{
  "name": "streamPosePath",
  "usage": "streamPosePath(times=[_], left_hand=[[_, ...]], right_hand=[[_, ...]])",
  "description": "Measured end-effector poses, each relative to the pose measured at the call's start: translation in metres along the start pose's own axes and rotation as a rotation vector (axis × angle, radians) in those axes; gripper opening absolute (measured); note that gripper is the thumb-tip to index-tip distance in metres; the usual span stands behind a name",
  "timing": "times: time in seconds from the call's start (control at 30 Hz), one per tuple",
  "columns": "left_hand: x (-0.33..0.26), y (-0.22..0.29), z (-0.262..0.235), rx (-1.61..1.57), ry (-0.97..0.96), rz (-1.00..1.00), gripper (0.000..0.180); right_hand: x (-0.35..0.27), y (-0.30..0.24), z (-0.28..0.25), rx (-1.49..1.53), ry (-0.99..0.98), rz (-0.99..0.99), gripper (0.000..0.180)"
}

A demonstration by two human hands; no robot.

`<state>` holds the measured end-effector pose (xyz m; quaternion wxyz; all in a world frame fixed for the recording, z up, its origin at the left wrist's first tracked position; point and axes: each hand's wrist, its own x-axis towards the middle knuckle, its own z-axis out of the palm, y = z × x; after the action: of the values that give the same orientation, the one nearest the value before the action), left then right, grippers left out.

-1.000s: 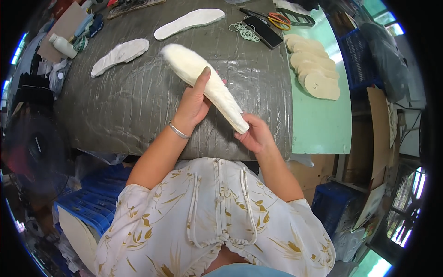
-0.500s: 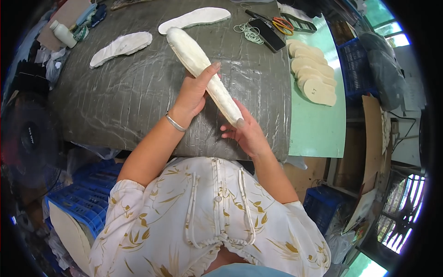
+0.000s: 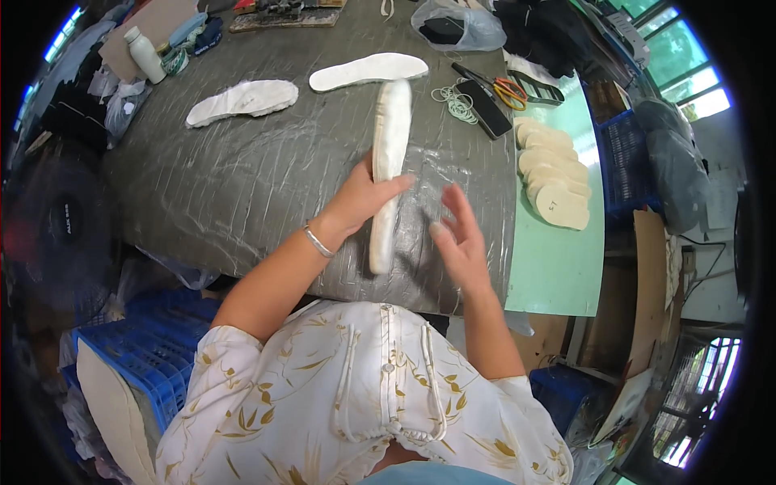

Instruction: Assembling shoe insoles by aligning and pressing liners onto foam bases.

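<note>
My left hand [image 3: 363,193] is wrapped round the middle of a stack of white fleecy insoles [image 3: 393,133], held upright on edge with its long side pointing away from me. To the right of the stack, my right hand [image 3: 463,242] is off it, fingers apart and holding nothing. Beyond the stack lies a flat white insole [image 3: 368,71]. Another fluffy insole [image 3: 242,103] rests farther left. Both lie on the dark plastic-covered table [image 3: 242,178].
Cream insole pieces [image 3: 559,182] are fanned out on a green board [image 3: 558,275] at right. Near them lie a black phone [image 3: 485,108], orange-handled scissors [image 3: 511,94] and pale rubber bands [image 3: 457,105]. A white bottle [image 3: 145,55] stands far left, a fan [image 3: 65,218] below it.
The insole stack has turned from slanting to nearly straight away from me. My right hand has let go of its near end and moved right. The view has shifted slightly.
</note>
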<state>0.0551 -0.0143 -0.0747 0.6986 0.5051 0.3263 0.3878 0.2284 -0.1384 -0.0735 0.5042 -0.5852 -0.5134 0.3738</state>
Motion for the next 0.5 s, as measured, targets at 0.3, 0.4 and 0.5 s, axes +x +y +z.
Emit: streamPosePath(times=[0.3, 0.4, 0.5], left_hand=[[-0.027, 0.031, -0.031, 0.768, -0.489, 0.065, 0.067], [-0.032, 0.038, -0.030, 0.881, -0.557, -0.047, 0.066], [-0.032, 0.032, -0.030, 0.871, -0.592, -0.002, 0.063]], right_hand=[[0.049, -0.056, -0.015, -0.273, 0.061, -0.529, 0.049], [0.048, -0.055, -0.022, -0.381, -0.068, -0.538, 0.042], [0.045, -0.054, -0.019, -0.425, -0.155, -0.515, 0.038]])
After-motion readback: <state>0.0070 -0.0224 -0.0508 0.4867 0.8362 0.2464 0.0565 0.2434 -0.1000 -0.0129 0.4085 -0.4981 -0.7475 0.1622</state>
